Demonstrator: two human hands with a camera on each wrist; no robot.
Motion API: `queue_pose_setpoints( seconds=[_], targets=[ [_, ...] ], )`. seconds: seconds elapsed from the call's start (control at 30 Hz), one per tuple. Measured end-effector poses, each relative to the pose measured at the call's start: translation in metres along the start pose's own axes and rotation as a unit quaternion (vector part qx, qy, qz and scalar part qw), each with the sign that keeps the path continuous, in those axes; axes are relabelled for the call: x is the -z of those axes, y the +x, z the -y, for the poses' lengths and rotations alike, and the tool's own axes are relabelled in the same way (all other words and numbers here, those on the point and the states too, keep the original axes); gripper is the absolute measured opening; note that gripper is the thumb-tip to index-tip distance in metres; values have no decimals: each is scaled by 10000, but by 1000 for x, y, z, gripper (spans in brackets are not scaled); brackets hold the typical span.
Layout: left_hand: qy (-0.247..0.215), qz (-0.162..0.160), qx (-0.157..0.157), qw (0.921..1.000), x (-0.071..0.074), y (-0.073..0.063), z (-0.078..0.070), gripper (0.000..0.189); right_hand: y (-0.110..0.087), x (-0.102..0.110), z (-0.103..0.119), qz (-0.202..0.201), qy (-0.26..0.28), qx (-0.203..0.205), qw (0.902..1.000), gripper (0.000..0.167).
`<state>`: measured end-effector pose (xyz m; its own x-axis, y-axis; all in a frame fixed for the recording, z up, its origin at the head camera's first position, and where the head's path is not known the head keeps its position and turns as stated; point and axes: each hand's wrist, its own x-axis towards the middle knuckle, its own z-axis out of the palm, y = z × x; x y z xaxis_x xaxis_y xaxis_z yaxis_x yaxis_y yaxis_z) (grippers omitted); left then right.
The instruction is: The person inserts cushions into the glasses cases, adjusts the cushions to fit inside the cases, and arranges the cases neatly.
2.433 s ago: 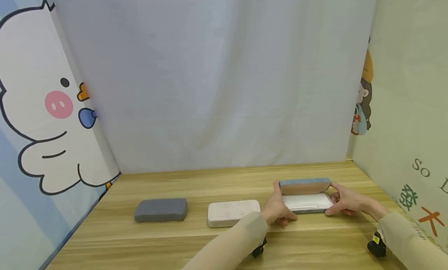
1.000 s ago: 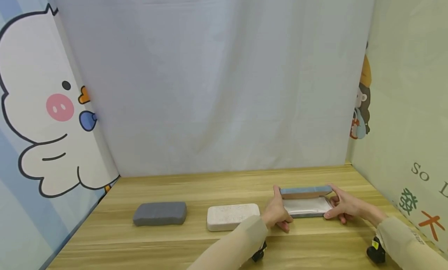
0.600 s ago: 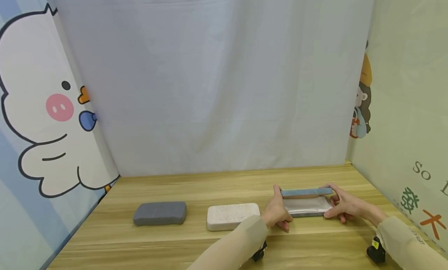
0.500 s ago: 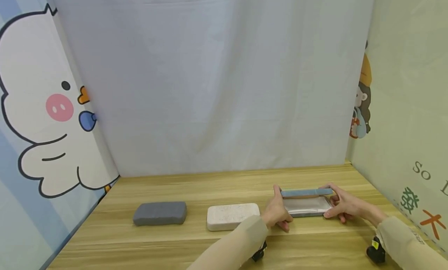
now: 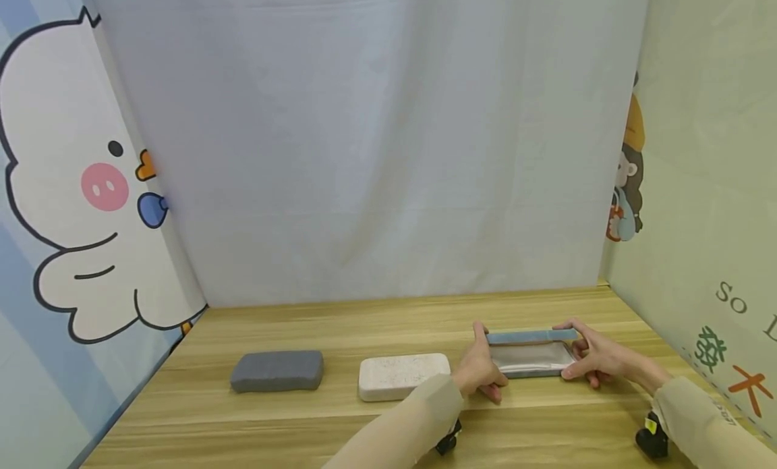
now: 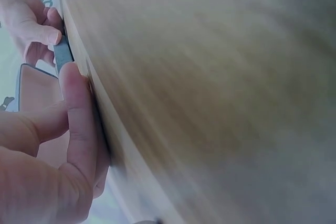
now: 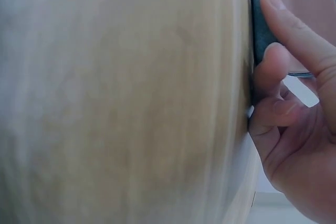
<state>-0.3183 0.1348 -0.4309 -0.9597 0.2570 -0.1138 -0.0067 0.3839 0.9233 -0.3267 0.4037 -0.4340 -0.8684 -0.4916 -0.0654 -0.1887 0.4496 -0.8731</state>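
Observation:
A blue-grey glasses case stands on the table at the right, its lid raised part way over the base. Its lid lining looks pinkish brown, and a shiny silvery packet lies in the base. My left hand grips the case's left end, one finger up at the lid and the thumb low at the front corner. At the right end, my right hand holds the case, its index finger over the lid's edge and its thumb at the front corner. The left wrist view shows the right hand beyond the left one.
A speckled off-white case lies shut just left of my left hand, partly behind the sleeve. Farther left is a dark grey case, also shut. Behind the wooden table hangs a pale curtain; a printed wall borders the right side.
The lid of the glasses case has tipped down toward the base since the earliest frame, both hands staying at its ends. Over the last half second hardly anything has moved.

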Motion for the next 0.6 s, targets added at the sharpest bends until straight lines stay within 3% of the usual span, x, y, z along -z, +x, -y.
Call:
queue_pose_setpoints(
  seconds=[0.33, 0.6],
  targets=[
    [-235, 46, -5, 9997, 4, -3, -2, 80, 0, 1, 0, -31, -27, -17, 10000, 76],
    [-772, 76, 35, 9970, 6, -4, 0, 79, -1, 0, 0, 12, -44, 140, 9999, 69]
  ],
)
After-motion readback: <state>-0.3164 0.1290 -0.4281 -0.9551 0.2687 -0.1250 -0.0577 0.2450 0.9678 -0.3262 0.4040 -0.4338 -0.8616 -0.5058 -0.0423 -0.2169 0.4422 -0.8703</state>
